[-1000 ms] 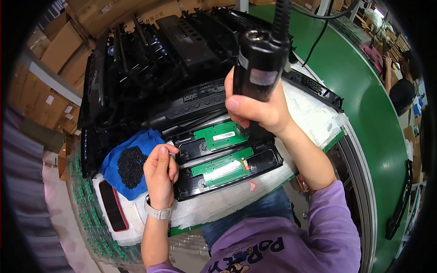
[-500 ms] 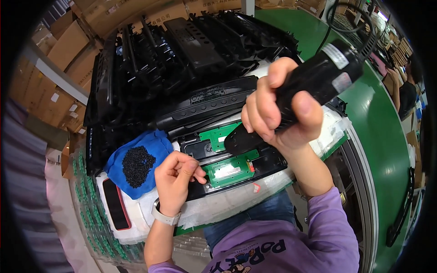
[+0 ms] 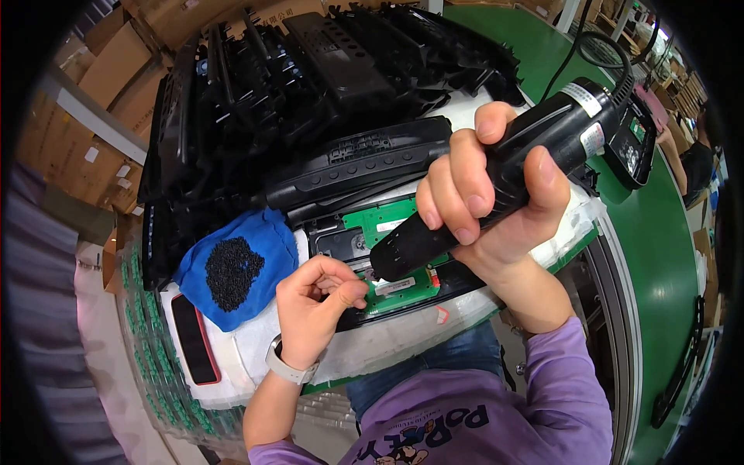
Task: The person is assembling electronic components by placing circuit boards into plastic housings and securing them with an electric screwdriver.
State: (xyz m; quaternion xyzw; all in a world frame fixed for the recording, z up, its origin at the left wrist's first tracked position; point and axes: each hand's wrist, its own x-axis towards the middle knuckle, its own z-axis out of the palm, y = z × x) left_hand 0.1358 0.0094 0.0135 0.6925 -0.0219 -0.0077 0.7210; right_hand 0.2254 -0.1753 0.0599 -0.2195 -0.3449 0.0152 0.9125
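My right hand point(image 3: 492, 182) is wrapped round a black electric screwdriver point(image 3: 411, 246), its nose angled down to the left over the nearer green circuit board point(image 3: 407, 296). That board lies in a black plastic housing point(image 3: 461, 283) and carries a white label. Close to the screwdriver's tip is my left hand point(image 3: 318, 306), thumb and forefinger pinched together at the board's left end. Anything in the pinch is too small to make out. A second green board point(image 3: 364, 221) sits just behind, partly hidden by the screwdriver.
Left of the boards, a blue cloth point(image 3: 267, 232) holds a heap of small black screws point(image 3: 232, 271). A red-edged phone point(image 3: 195, 341) lies beside it. Black plastic housings point(image 3: 333, 66) are piled behind. At the right, a person point(image 3: 690, 159) is by the green surface point(image 3: 620, 240) and another housing point(image 3: 629, 151).
The screwdriver's nose has moved left and down over the nearer board. My left hand has shifted right toward its tip. At the far right, a black housing with a green board has come into view.
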